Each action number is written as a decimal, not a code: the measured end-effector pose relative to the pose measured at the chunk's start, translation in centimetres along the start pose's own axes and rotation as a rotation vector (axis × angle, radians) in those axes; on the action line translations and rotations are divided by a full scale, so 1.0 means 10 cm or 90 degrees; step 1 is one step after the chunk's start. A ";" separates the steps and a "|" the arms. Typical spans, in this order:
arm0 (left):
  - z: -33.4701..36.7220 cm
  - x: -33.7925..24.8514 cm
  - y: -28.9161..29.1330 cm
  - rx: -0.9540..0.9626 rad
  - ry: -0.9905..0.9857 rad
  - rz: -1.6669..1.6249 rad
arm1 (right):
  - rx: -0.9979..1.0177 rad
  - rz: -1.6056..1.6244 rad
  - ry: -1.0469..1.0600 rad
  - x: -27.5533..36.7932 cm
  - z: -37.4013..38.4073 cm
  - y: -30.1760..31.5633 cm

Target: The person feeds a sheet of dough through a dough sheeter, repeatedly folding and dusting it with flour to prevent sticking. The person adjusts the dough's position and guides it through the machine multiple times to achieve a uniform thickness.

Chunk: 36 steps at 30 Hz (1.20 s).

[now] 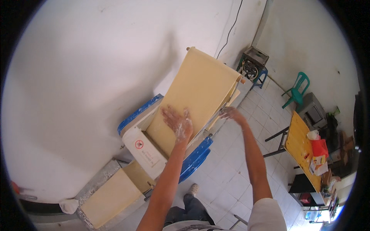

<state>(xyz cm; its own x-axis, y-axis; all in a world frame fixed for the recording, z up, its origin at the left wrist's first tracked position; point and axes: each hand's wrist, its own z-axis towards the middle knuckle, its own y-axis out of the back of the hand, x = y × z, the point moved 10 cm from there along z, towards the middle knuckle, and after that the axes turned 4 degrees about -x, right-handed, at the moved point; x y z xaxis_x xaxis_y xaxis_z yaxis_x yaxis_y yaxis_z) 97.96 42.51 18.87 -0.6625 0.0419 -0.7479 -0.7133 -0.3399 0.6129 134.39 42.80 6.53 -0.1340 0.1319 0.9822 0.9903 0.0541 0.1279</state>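
A wide pale yellow dough sheet (pixel 196 84) slopes over a rolling machine with blue side covers (pixel 196 158), its far end wrapped over a rod (pixel 241 81). My left hand (pixel 179 122), dusted with white flour, lies flat on the sheet with its fingers spread. Beside the machine's right edge, my right hand (pixel 231 113) reaches toward the sheet's side, fingers loosely stretched; whether it touches the machine is hard to see. Below the machine's white front cover (pixel 144 148), another length of dough (pixel 111 198) rests on a floury tray (pixel 88 215).
A white wall (pixel 84 57) stands close along the left. On the tiled floor (pixel 227 169) to the right are a yellow-topped table (pixel 300 144) with bags on it, a green chair (pixel 296 90) and a blue stool (pixel 262 77). A black cable (pixel 231 30) hangs down the wall.
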 end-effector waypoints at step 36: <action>0.03 0.40 -0.21 0.165 0.153 0.144 | -0.236 -0.028 -0.204 0.72 1.28 1.08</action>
<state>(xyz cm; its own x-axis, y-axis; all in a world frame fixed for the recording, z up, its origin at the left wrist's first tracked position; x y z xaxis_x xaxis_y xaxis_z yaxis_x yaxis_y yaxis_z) 96.72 43.66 14.69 -0.7587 -0.2377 -0.6065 -0.6102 -0.0668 0.7894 143.70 57.06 13.26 -0.1223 0.4379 0.8907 0.9220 -0.2820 0.2652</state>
